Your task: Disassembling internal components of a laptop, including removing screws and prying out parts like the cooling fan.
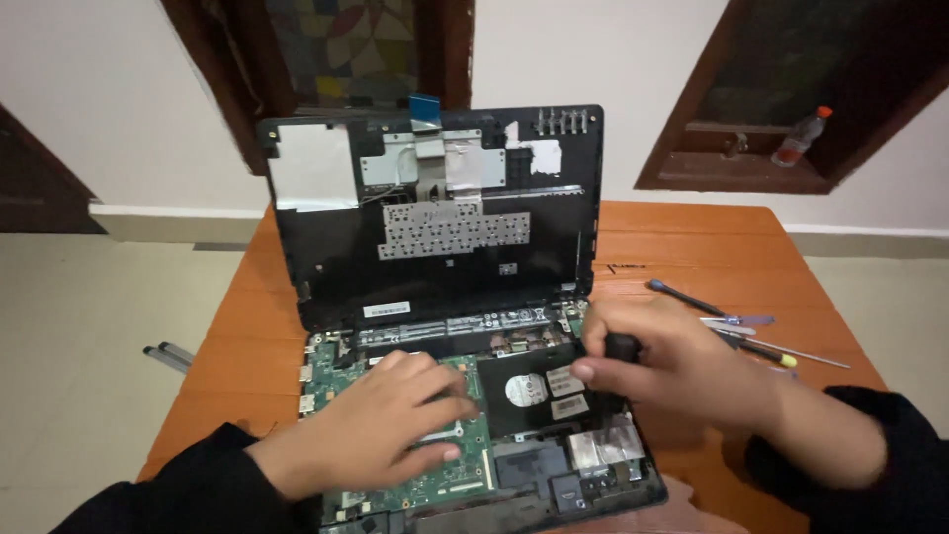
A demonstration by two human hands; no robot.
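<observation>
- A black opened laptop [445,297], its upper cover propped upright and its base laid bare, is set in the middle of an orange-brown wooden table [692,247]; its near edge runs close to the table's near edge.
- The left hand [381,420] is laid flat, fingers spread and gripping nothing, on the green circuit board [465,465] in the base's left half.
- The right hand [672,361] is closed around a black-handled tool [618,348], held above the black drive bay [534,391] on the base's right side.
- Bare tabletop is left on both sides of the laptop, more to the right.
- About four slim hand tools [736,331] are counted on the table just right of the right hand, apart from the laptop.
- One clear plastic bottle with a red cap [801,136] is seen on a dark wooden window sill [732,173] beyond the table.
</observation>
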